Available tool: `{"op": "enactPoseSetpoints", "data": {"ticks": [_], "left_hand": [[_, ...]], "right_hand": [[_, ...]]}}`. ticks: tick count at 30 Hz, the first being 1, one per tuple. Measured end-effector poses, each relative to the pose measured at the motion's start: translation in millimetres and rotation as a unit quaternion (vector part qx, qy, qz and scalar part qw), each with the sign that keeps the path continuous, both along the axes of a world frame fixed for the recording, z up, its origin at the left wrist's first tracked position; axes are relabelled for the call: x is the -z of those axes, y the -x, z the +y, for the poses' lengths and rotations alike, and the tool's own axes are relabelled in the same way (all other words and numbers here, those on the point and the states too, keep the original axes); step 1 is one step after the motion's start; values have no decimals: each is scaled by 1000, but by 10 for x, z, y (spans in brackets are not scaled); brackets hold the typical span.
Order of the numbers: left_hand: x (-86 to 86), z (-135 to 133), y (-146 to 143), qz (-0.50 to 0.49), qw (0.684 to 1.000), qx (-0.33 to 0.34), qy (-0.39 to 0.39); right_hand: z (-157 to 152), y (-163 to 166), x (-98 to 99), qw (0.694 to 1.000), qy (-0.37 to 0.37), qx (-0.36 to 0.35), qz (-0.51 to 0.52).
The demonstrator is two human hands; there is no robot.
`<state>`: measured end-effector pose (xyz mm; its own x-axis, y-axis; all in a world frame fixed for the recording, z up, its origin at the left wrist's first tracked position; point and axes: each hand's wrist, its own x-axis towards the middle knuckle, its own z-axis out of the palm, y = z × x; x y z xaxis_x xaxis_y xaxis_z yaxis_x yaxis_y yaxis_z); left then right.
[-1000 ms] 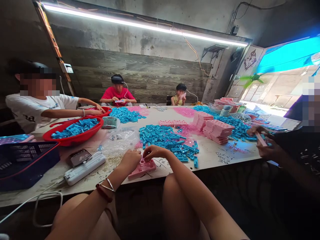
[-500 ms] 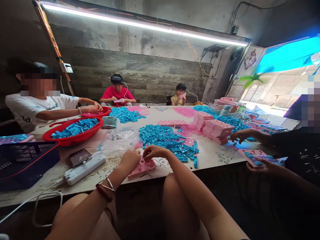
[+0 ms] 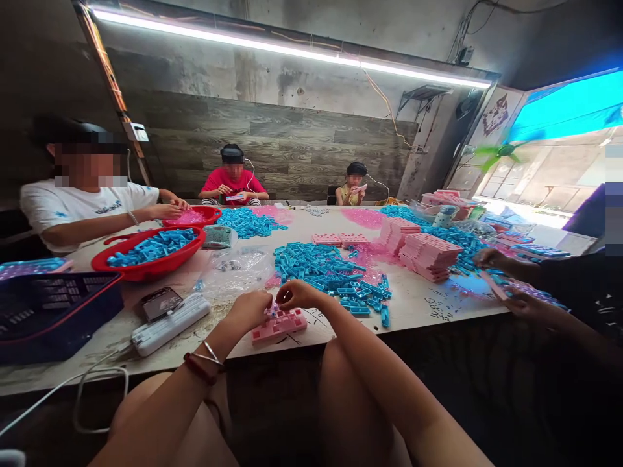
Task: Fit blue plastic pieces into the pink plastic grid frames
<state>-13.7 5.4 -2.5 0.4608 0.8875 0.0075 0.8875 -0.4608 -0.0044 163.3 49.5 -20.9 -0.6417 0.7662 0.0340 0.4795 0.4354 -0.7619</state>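
Note:
A pink plastic tray [image 3: 280, 325] with small compartments lies flat near the table's front edge. My left hand [image 3: 248, 310] rests on its left end, fingers curled over it. My right hand [image 3: 298, 295] hovers over the tray's top edge, fingertips pinched on a tiny pale piece that is too small to make out. A heap of blue plastic pieces [image 3: 331, 272] lies just beyond both hands, with loose pink bits scattered through it.
Stacks of pink trays [image 3: 428, 254] stand at the right. A red basin [image 3: 146, 250] of blue pieces, a dark crate [image 3: 53, 311], a phone [image 3: 159, 303] and a white power bank [image 3: 168, 323] sit at the left. Several other people work around the table.
My hands stay on the pink tray, fingers shifting slightly. The person at the right lowered a filled tray and reaches toward the blue pieces.

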Motion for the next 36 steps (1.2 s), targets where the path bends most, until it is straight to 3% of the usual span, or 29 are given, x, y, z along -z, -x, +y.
{"op": "enactPoseSetpoints", "data": {"ticks": [4, 27, 36], "left_hand": [[-3, -6, 4, 8, 1000, -11, 8], [34, 42, 28, -13, 998, -20, 52], [-22, -17, 40, -13, 999, -17, 50]], "right_hand": [[-28, 58, 3, 999, -46, -9, -8], [-97, 226, 39, 983, -156, -31, -89], [-92, 185, 52, 990, -120, -22, -73]]}}
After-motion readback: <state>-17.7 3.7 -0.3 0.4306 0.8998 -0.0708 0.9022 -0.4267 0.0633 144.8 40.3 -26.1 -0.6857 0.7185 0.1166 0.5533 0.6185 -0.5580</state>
